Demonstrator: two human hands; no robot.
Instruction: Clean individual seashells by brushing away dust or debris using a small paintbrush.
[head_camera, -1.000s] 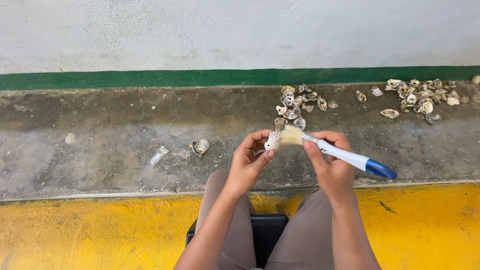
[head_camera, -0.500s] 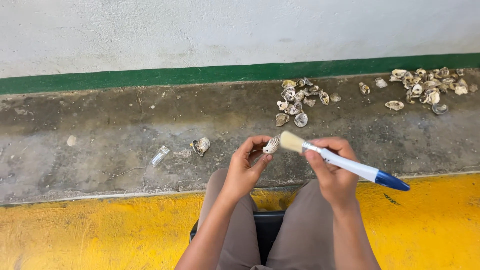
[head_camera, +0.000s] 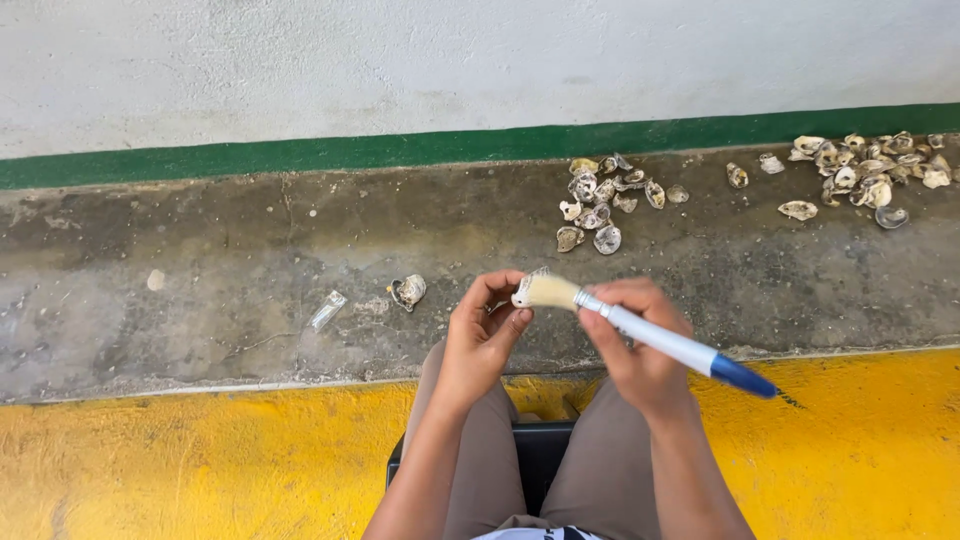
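A paintbrush (head_camera: 640, 335) with pale bristles, a metal ferrule and a white handle ending in a blue tip is held near the middle of the view, above the knees of the seated person. It is gripped by the right hand (head_camera: 640, 350), whose fingers (head_camera: 610, 300) are clenched around the white handle just behind the ferrule, so that the blue end points down to the right and the bristles point up to the left. The bristles are laid against a small object pinched in the left hand (head_camera: 485, 335); its fingers (head_camera: 500, 290) are curled closed around that object, which is too hidden to be identified. Beyond the hands, a grey, stained concrete strip (head_camera: 200, 260) of floor is seen, with a single shell (head_camera: 407, 291) lying just to the left of the hands and a small clear scrap (head_camera: 328, 309) further left. A cluster of shells (head_camera: 605, 200) is scattered on the far part of the strip, right of centre, and a second heap of shells (head_camera: 865, 170) lies at the far right. The strip is bounded on the far side by a green band (head_camera: 300, 157) at the foot of a white wall (head_camera: 400, 60). The near floor is painted yellow (head_camera: 180, 460), and a dark seat (head_camera: 540, 450) is visible between the legs.
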